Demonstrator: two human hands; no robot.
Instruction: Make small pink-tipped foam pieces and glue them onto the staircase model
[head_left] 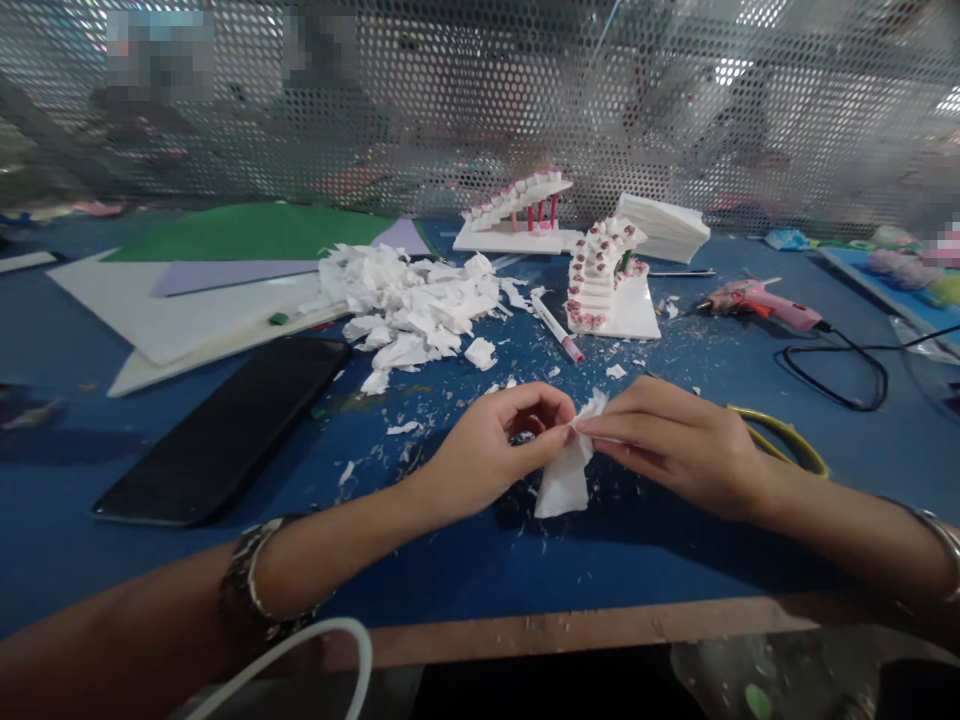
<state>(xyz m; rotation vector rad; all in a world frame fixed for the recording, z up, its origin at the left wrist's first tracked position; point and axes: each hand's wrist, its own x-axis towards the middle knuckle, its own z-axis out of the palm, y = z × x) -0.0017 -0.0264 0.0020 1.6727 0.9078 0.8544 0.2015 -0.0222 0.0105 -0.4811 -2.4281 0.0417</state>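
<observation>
Between my two hands, over the near middle of the blue table, hangs a piece of white tissue paper [564, 485]. My left hand [499, 440] pinches it with thumb and forefinger at its upper part. From the other side, my right hand [671, 435] grips the same spot, its fingers pressed together. The tissue's ragged top pokes up between the hands and its lower part hangs loose. Beyond my left hand lies a heap of torn white tissue [420, 305], with small scraps scattered around it.
Two small model staircases [600, 275] [517, 205] stand at the back, near a perforated metal screen [450, 110]. A marker [556, 328] lies before them. On the right are a pink glue gun [784, 305] with its cord and yellow-handled scissors [787, 440]. A black phone [225, 435] and foam sheets [247, 235] lie left.
</observation>
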